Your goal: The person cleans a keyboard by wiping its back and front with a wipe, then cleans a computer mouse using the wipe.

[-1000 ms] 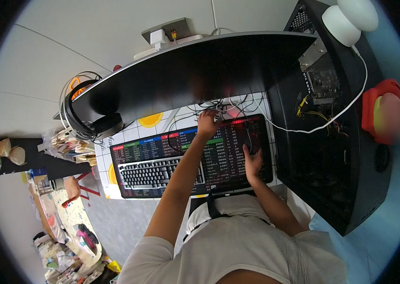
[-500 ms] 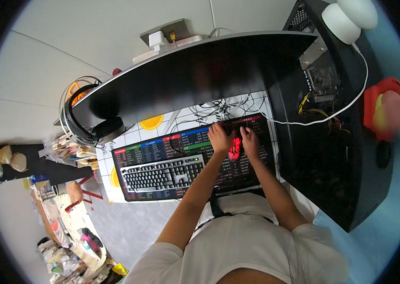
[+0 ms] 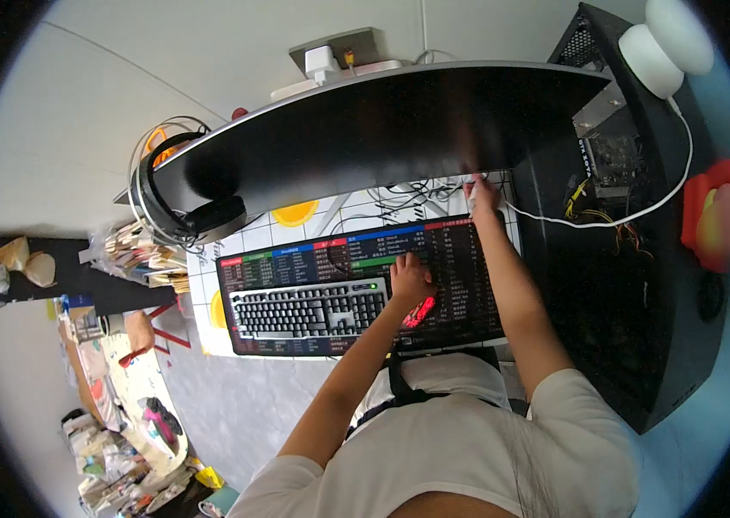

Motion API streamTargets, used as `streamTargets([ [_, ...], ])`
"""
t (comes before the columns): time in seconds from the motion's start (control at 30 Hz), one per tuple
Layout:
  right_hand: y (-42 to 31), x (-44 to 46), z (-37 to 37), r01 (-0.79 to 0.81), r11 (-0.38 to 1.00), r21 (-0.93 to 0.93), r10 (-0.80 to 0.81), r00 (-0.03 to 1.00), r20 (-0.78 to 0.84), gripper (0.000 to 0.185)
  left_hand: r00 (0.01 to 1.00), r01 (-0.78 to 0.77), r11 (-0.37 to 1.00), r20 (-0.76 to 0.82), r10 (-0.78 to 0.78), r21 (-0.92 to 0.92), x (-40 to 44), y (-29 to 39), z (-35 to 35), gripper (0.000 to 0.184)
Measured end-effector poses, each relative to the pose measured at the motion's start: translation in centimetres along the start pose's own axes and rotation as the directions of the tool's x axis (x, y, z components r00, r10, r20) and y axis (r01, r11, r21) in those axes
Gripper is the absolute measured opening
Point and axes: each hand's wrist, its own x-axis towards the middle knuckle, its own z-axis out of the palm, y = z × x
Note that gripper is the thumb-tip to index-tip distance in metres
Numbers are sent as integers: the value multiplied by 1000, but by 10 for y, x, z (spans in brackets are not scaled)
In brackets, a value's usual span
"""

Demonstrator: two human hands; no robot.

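The left hand (image 3: pixel 412 281), fingers slightly parted, is over the mat (image 3: pixel 462 304) by the red-lit mouse (image 3: pixel 419 313). The right hand (image 3: pixel 483 193) is at cables (image 3: pixel 419 189) (whether grasping any, I cannot tell).

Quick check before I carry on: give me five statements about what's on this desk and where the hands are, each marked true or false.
1. The keyboard lies on the printed mat. True.
2. The left hand is close to the red-lit mouse. True.
3. The right hand is over the keyboard. False: the right hand is near the cables by the lower edge of the monitor.
4. The headphones lie on the printed mat. False: the headphones are at the left end of the monitor.
5. A white cable crosses in front of the dark computer case. True.
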Motion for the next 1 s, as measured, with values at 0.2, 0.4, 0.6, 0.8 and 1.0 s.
streamTargets([
  [0.2,4,-28,-2,230,973,-1,-229,968,99,8,996,-32,999,79,30,19,4,-1,-3,22],
  [0.4,53,-57,-8,381,630,-676,-427,898,107,54,974,110,803,-96,-204,-585,52,-12,-14,51],
  [0.6,30,-44,11,223,699,-680,-102,972,214,39,998,-62,883,-27,57,-466,68,-1,-19,50],
  [0.8,15,3,24,402,555,-728,-363,905,223,34,985,68,985,169,-41,-157,60,21,-11,32],
  [1.0,28,33,23,239,689,-684,-319,948,10,27,904,-44,991,427,-14,127,45,15,-12,21],
])
